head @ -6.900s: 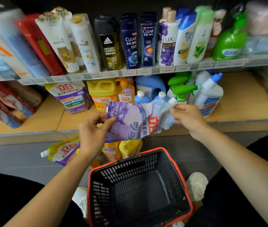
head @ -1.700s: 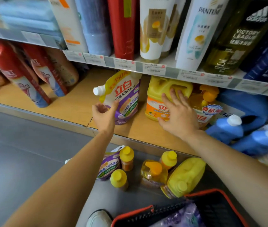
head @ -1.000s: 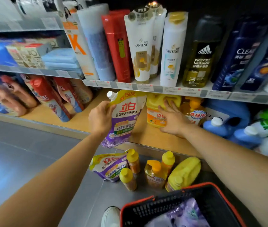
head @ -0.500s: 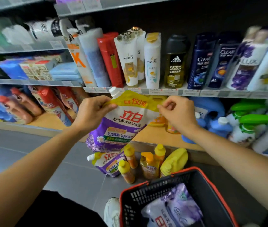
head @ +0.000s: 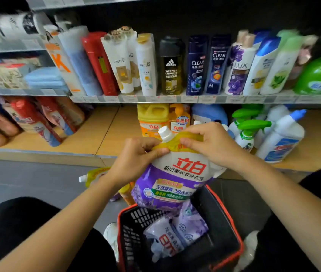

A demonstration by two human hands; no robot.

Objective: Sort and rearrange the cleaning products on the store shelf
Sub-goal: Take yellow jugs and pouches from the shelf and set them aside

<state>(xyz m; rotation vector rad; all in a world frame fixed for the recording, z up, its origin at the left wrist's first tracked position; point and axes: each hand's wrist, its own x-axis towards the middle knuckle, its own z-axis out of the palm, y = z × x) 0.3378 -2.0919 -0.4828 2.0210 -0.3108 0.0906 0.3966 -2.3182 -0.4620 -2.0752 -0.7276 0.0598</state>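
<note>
Head view: detergent pouch (head: 177, 179) upright over basket (head: 134, 230), spout (head: 165, 133) up; left hand (head: 136, 160), right hand (head: 212, 144) pinching top edge.

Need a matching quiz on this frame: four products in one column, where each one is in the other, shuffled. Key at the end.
Things
1. white-capped lavender pouch
2. pale purple pouch
3. yellow jug
4. black Adidas bottle

Places
A. standing on the upper shelf
B. lying in the basket
C. gripped at the top by the left hand and right hand, above the basket
D. standing on the lower shelf

Pairs: 1-C, 2-B, 3-D, 4-A
</note>
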